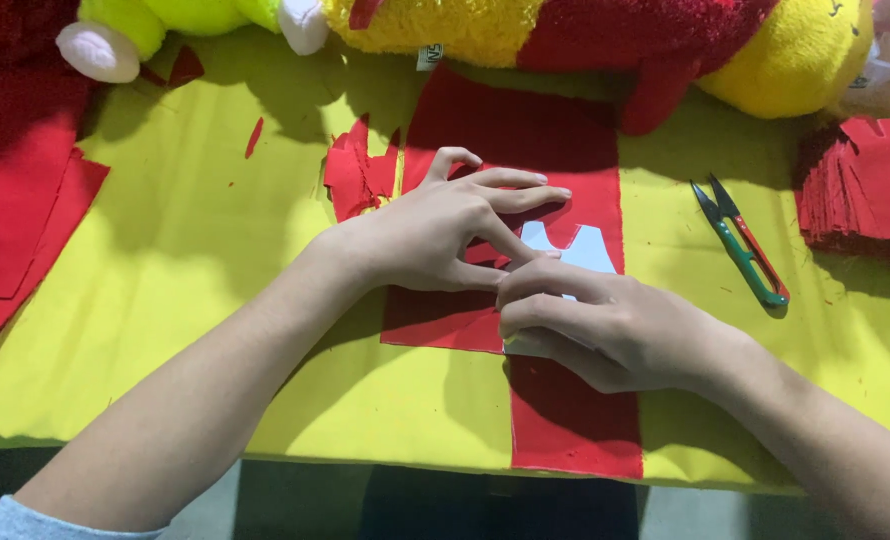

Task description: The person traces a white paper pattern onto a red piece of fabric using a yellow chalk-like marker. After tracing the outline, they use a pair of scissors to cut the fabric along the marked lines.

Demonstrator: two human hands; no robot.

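Inspection, reading left to right, with the long red cloth strip (525, 130) down the middle of the bench (185, 250) as my landmark.

Far left of the strip: a stack of flat red cloth sheets (25, 200). Just left of it: torn red cloth scraps (360, 175).

On the strip: the left hand (435, 235), grip open, fingers spread, thumb and forefinger tips meeting the edge of a white paper pattern (580, 245) that lies flat on the strip's middle. The right hand (605, 325) covers the pattern's lower part, fingers curled close. I cannot tell whether that grip pinches the paper or only presses it.

Right of the strip: green-handled thread snips (745, 245) lying untouched, then a pile of cut red cloth pieces (870, 180). Plush toys (565, 30) lie beyond the strip's far end.

My judgement: the pattern is being seated on the cloth. Any next move calls for it to stay pinned flat, without slipping.
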